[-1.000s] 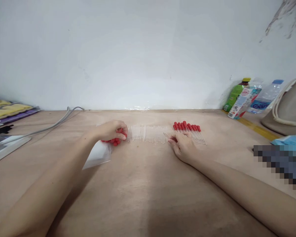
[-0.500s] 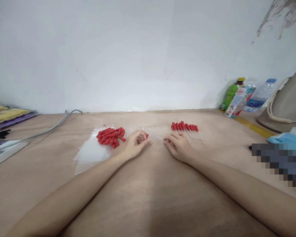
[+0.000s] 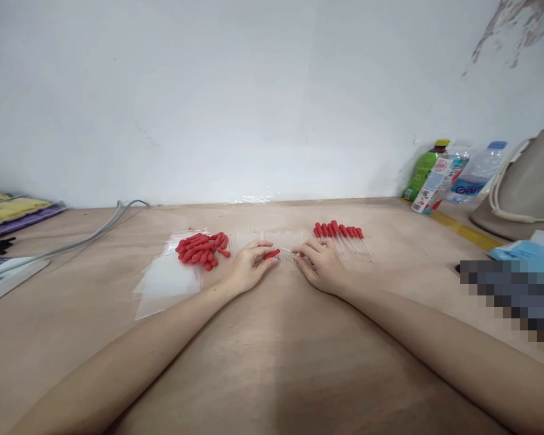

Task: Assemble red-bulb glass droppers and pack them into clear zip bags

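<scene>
My left hand (image 3: 248, 266) pinches a red rubber bulb (image 3: 271, 254) near the middle of the wooden table (image 3: 272, 362). My right hand (image 3: 321, 264) pinches a clear glass tube (image 3: 292, 254) whose end meets the bulb. A pile of loose red bulbs (image 3: 202, 248) lies to the left on clear plastic bags (image 3: 167, 279). Behind my hands runs a row of clear tubes (image 3: 272, 237). To the right lies a row of droppers with red bulbs fitted (image 3: 342, 237).
Drink bottles (image 3: 444, 175) stand against the wall at the right, beside a beige bag (image 3: 521, 193). A blue packet (image 3: 521, 249) lies at the right edge. A grey cable (image 3: 95, 232) runs at the left, near books (image 3: 9, 272) and yellow items (image 3: 6, 206).
My left hand left the bulb pile with one red bulb and moved right to the middle. It now holds the bulb against the tube in my right hand.
</scene>
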A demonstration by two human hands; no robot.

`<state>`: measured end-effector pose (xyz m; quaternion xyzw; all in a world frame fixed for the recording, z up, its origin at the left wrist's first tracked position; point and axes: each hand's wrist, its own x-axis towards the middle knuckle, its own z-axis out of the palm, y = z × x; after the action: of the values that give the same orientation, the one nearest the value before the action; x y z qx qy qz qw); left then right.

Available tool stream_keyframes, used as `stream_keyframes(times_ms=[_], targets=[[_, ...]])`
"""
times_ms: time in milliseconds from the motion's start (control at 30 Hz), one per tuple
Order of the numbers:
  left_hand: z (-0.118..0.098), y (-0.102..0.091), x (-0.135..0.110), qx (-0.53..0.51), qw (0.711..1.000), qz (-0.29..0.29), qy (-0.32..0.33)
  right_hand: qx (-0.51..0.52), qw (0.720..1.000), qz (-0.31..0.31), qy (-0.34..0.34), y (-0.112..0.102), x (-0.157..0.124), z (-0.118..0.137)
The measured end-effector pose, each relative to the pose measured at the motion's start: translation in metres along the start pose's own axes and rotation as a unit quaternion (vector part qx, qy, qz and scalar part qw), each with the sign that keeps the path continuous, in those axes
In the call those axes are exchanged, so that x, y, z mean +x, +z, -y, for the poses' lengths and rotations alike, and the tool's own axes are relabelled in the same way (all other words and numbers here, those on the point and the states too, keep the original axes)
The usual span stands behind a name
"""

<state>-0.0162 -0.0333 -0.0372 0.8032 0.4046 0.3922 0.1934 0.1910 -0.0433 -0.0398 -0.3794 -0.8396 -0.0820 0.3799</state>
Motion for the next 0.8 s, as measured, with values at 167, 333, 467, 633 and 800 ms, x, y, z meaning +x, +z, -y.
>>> stream_keyframes(times_ms=[167, 333, 467, 633, 800], targets=[[-0.003, 0.0, 0.0, -0.007, 1.0, 0.003, 0.013, 0.014, 1.0, 0.001, -0.012, -0.001, -0.001, 0.0], [-0.003, -0.001, 0.0, -0.02, 1.0, 0.002, 0.006, 0.05, 0.998, 0.012, -0.031, -0.002, -0.001, -0.002], [-0.005, -0.003, 0.0, -0.02, 1.0, 0.013, 0.019, 0.086, 0.995, 0.028, -0.036, 0.0, 0.0, -0.007], [-0.009, -0.006, 0.0, -0.009, 0.998, 0.04, 0.043, 0.097, 0.993, 0.046, -0.04, 0.001, 0.001, -0.012], [-0.012, -0.006, 0.0, 0.008, 0.996, 0.062, 0.06, 0.075, 0.995, 0.048, -0.036, 0.0, 0.002, -0.011]])
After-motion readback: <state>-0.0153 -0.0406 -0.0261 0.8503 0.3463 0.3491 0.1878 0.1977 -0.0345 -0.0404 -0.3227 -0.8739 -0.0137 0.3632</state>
